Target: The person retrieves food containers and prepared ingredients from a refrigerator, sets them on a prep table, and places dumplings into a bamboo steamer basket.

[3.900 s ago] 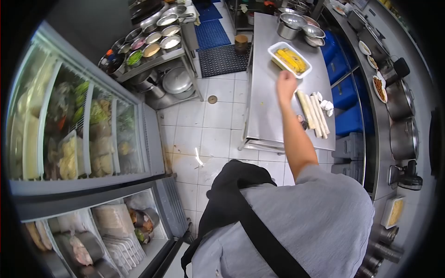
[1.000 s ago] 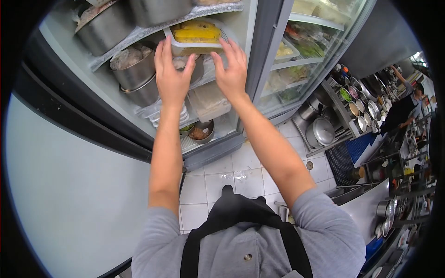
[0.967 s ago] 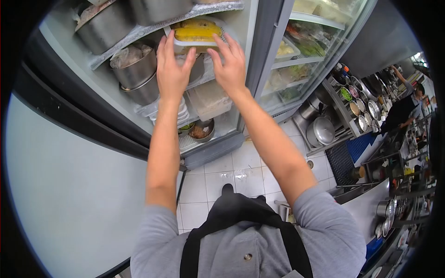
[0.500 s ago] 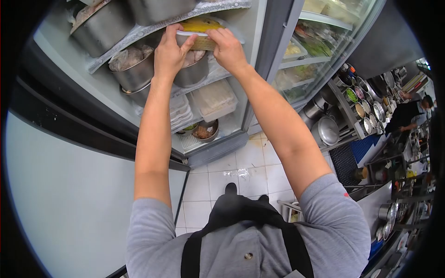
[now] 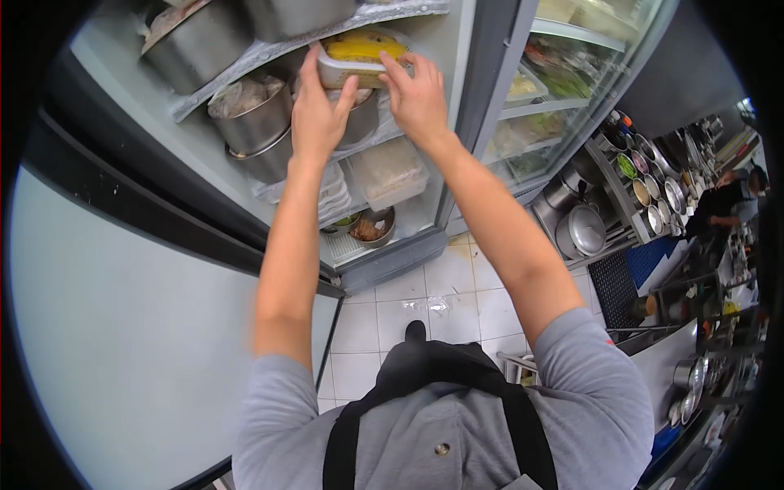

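A white-rimmed plastic food container (image 5: pixel 353 77) with a bright yellow item (image 5: pixel 363 46) in its top is inside the open fridge, above a steel pot (image 5: pixel 363 118). My left hand (image 5: pixel 322 114) holds its left corner, with the fingers along the side and the thumb at the front wall. At the front right corner is my right hand (image 5: pixel 418 100), with a finger on the rim beside the yellow item and the thumb lower down. The far fingers are partly hidden.
Steel pots (image 5: pixel 253 114) holding bagged food crowd the shelves on the left. Lower down are a clear tub (image 5: pixel 388 175) and a bowl (image 5: pixel 374 227). The fridge door (image 5: pixel 147 310) stands open at left. A co-worker (image 5: pixel 727 200) stands far right, past a lidded pot (image 5: pixel 581 230).
The view has shifted slightly, so the fridge appears farther right. Both hands have changed their hold at the container's corners, and more of its white rim shows.
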`<state>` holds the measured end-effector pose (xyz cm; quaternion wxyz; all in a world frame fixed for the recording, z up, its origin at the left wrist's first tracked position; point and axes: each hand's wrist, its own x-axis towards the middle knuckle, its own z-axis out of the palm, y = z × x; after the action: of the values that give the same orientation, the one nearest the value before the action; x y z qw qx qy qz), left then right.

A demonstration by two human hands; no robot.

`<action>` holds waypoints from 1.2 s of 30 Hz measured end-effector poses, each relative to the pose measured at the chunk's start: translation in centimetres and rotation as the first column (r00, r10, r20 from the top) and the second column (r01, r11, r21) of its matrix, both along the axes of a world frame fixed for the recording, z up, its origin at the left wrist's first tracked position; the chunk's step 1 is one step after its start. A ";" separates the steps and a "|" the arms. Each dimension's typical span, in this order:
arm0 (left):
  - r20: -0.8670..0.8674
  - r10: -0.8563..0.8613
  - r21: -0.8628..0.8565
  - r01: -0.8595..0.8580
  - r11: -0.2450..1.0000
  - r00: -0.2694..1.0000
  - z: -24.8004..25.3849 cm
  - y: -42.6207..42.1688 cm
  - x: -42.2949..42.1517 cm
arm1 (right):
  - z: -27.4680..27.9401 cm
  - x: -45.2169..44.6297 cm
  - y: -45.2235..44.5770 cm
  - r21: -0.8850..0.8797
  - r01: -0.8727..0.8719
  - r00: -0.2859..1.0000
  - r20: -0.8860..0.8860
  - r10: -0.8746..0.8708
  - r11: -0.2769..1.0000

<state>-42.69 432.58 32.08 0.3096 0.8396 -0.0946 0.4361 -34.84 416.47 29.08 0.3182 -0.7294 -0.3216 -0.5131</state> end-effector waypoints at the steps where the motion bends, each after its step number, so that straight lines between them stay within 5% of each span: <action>1: 0.061 0.004 -0.094 0.002 0.996 0.998 -0.6 -0.8 -0.5 | -0.2 -0.6 -0.1 0.005 0.015 1.000 0.003 -0.015 1.000; 7: 0.327 0.068 -0.277 0.027 0.960 0.943 -5.8 -3.4 -2.6 | -3.7 -4.5 -1.7 0.053 0.025 0.998 -0.062 -0.022 0.998; 10: 0.053 0.093 -0.371 -0.067 0.926 0.994 -15.9 -4.7 -9.5 | -9.8 -8.4 -4.0 0.023 0.014 0.986 -0.169 -0.010 1.000; 11: -0.195 -0.058 -0.473 -0.042 0.880 0.979 -22.9 -4.4 -12.5 | -12.1 -10.4 -5.8 -0.024 0.004 0.977 -0.211 -0.009 1.000; 12: -0.362 -0.127 -0.415 -0.037 0.909 0.924 -24.3 -7.2 -16.7 | -16.2 -11.7 -8.0 -0.133 -0.009 0.939 -0.343 -0.038 0.991; 13: -0.876 -0.182 -0.254 -0.106 0.961 0.446 -32.9 -4.1 -21.0 | -19.5 -14.1 -10.3 -0.197 0.034 0.898 -0.425 -0.117 0.980; 14: -0.654 -0.108 0.012 0.152 0.988 0.749 -46.2 -0.9 -27.5 | -22.3 -16.3 -12.9 -0.249 0.057 0.840 -0.511 -0.182 0.967; 15: -0.882 -0.109 -0.027 0.183 0.983 0.457 -48.8 0.2 -32.4 | -25.5 -18.2 -16.2 -0.276 0.047 0.709 -0.668 -0.227 0.960; 17: -0.998 -0.048 -0.042 0.135 0.990 0.037 -49.9 1.6 -36.8 | -27.9 -23.4 -22.1 -0.316 0.022 0.462 -0.838 -0.290 0.949; 20: -0.984 -0.015 -0.019 0.022 1.000 -0.180 -49.0 1.9 -37.6 | -28.6 -30.4 -30.2 -0.331 0.123 0.314 -0.882 -0.353 0.936; 25: -0.981 -0.023 -0.009 -0.075 0.997 -0.191 -47.2 -1.6 -37.8 | -28.8 -37.4 -36.9 -0.287 0.335 0.194 -0.911 -0.364 0.897; 27: -0.984 -0.035 -0.020 -0.089 0.996 -0.173 -46.3 -4.1 -38.3 | -28.5 -38.7 -38.9 -0.200 0.259 0.375 -0.881 -0.289 0.945; 31: -0.988 -0.046 -0.033 -0.085 0.996 -0.147 -45.0 -9.2 -40.7 | -24.3 -43.6 -43.7 -0.208 0.131 0.302 -0.923 -0.239 0.969; 33: -0.989 -0.046 -0.035 -0.080 0.996 -0.139 -44.4 -11.6 -42.3 | -23.8 -47.2 -46.8 -0.143 0.264 0.525 -0.808 -0.267 0.954; 36: -0.991 -0.039 -0.032 -0.057 0.998 -0.126 -43.3 -14.3 -44.6 | -22.7 -54.2 -52.0 -0.097 0.534 0.568 -0.695 -0.441 0.840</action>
<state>-87.27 418.27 -11.21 0.2994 0.8722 0.1896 -0.3371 -89.00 364.44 6.40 0.3050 -0.9051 0.0678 -0.2883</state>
